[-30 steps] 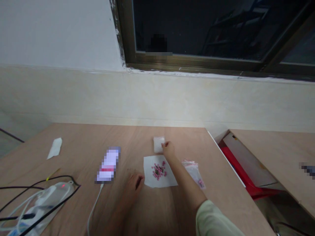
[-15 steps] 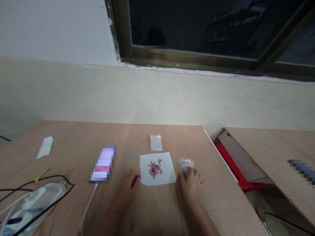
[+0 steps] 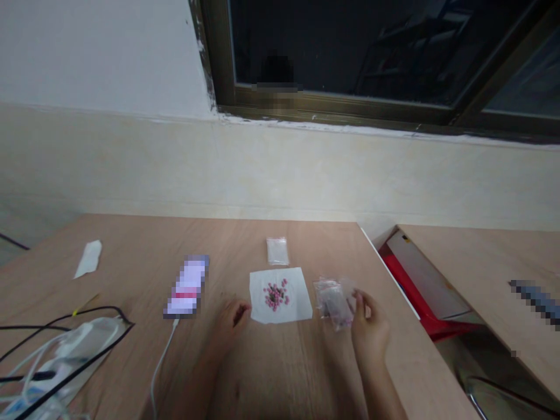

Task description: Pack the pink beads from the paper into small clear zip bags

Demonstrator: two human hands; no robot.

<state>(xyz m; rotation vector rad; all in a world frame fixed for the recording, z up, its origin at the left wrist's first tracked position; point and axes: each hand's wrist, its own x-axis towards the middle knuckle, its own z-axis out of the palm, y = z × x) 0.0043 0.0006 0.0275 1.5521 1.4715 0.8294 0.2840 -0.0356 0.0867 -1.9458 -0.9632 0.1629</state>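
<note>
A small clear zip bag [image 3: 340, 308] is pinched between the thumb and fingers of my right hand [image 3: 370, 326]. It tilts over other clear zip bags [image 3: 322, 296] lying on the table. My left hand [image 3: 233, 321] rests by the left edge of a white paper sheet [image 3: 258, 309], fingers curled, with no object showing in them. On that sheet lies a loose cluster of small pink and darker bead-like pieces [image 3: 275, 296], too small to name surely. Just behind the sheet, a flat clear packet [image 3: 277, 251] lies on the table.
A phone [image 3: 187, 286] on a white cable lies to the left. Farther left are a white power strip [image 3: 83, 350] with black and white cords and a paper scrap [image 3: 88, 258]. Past the right table edge, a red item [image 3: 409, 289] sits in the gap before another table [image 3: 481, 251].
My right hand has moved right and lifted a zip bag off the others, uncovering more of them. My left hand stays in place. The view has shifted slightly.
</note>
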